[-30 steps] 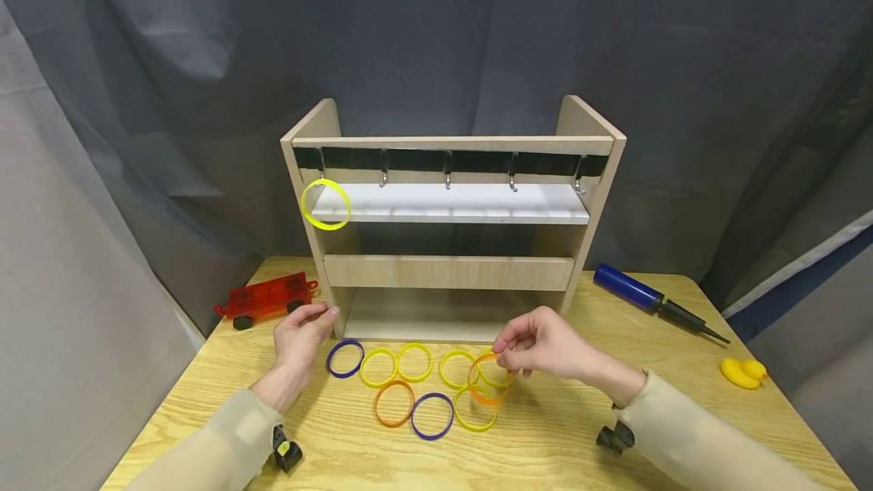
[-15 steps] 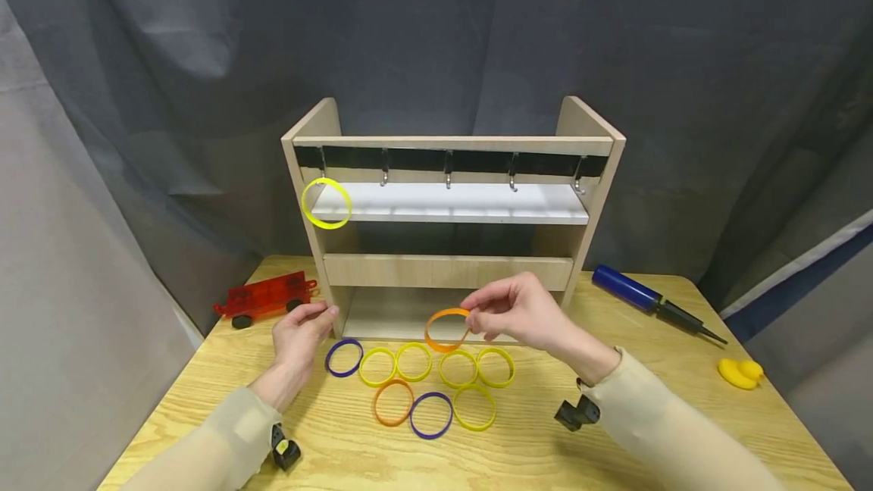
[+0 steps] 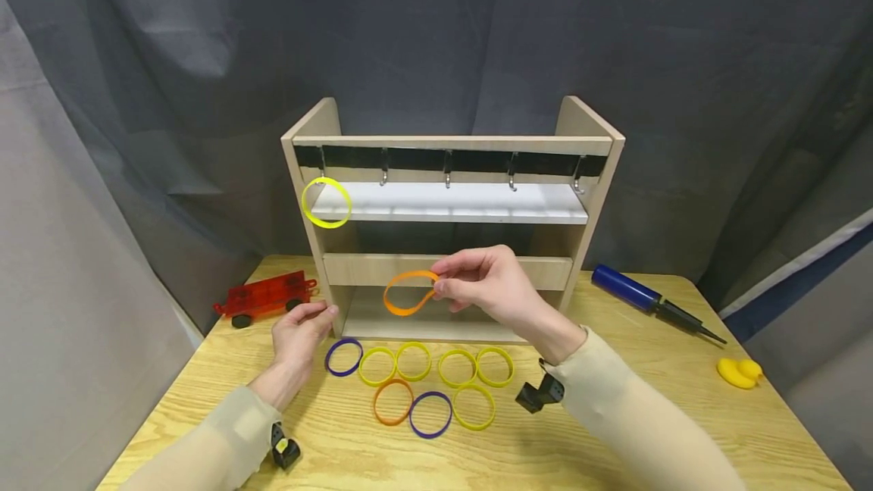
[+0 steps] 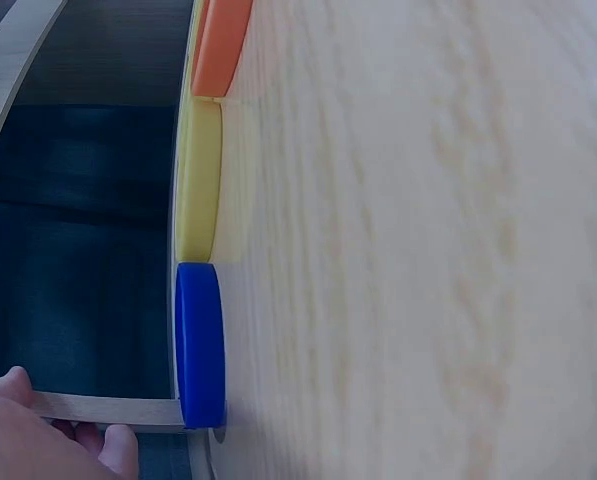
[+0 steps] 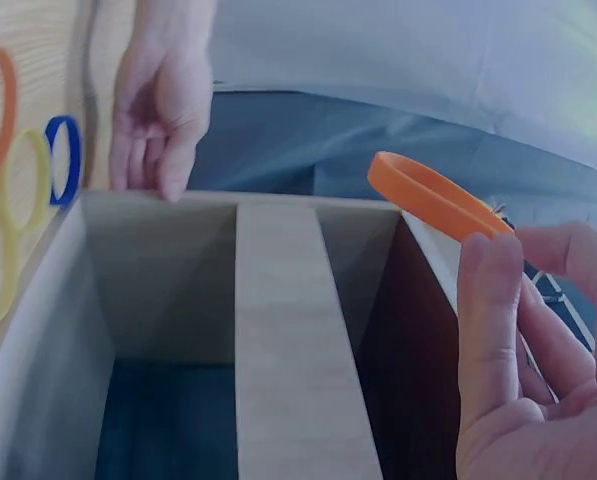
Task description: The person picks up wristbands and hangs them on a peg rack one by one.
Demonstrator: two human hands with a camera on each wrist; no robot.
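An orange silicone wristband (image 3: 407, 313) is pinched by my right hand (image 3: 491, 286) between thumb and fingertips. It hangs in the air before the shelf's wooden crossbar, bent out of round; the right wrist view shows the wristband (image 5: 433, 195) above the fingertips. My left hand (image 3: 300, 339) holds the lower left side panel of the wooden shelf (image 3: 446, 271), its edge between thumb and fingers in the left wrist view. A yellow wristband (image 3: 326, 226) hangs from the leftmost metal hook (image 3: 322, 161). Other hooks, such as the middle hook (image 3: 448, 173), bear nothing.
In front of the shelf lie several wristbands: a blue one (image 3: 330, 367), yellow ones (image 3: 429, 364), an orange one (image 3: 376, 410) and a purple one (image 3: 431, 436). A red toy cart (image 3: 266, 295) stands left, a blue hand pump (image 3: 627, 288) and yellow rubber duck (image 3: 738, 373) right.
My right hand has lifted the orange wristband from over the yellow ones and carried it up and leftward to the shelf's front. My left hand has stayed in place.
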